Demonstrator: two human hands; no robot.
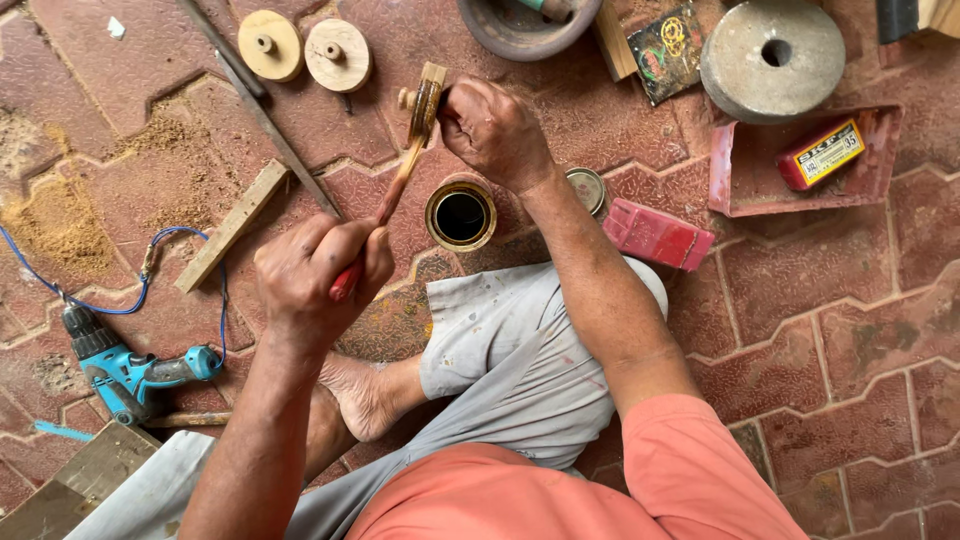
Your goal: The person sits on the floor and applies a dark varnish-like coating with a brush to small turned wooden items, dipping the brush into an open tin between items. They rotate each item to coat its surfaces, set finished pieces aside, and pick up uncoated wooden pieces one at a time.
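My left hand [318, 275] grips the red handle of a paintbrush [392, 190], whose bristle end reaches up to a small wooden wheel [425, 100]. My right hand [495, 130] pinches that wheel on edge, its light wood partly coated in brown varnish. Just below the wheel stands an open round tin [461, 215] with dark liquid inside. Its lid [585, 188] lies to the right, partly behind my right wrist.
Two unpainted wooden wheels [302, 48] lie at the top left beside a long metal rod [270, 118]. A wooden strip [232, 226], sawdust and a blue drill [130, 372] lie left. A grey stone disc [772, 58], red boxes [658, 234] and a tray [745, 190] sit right.
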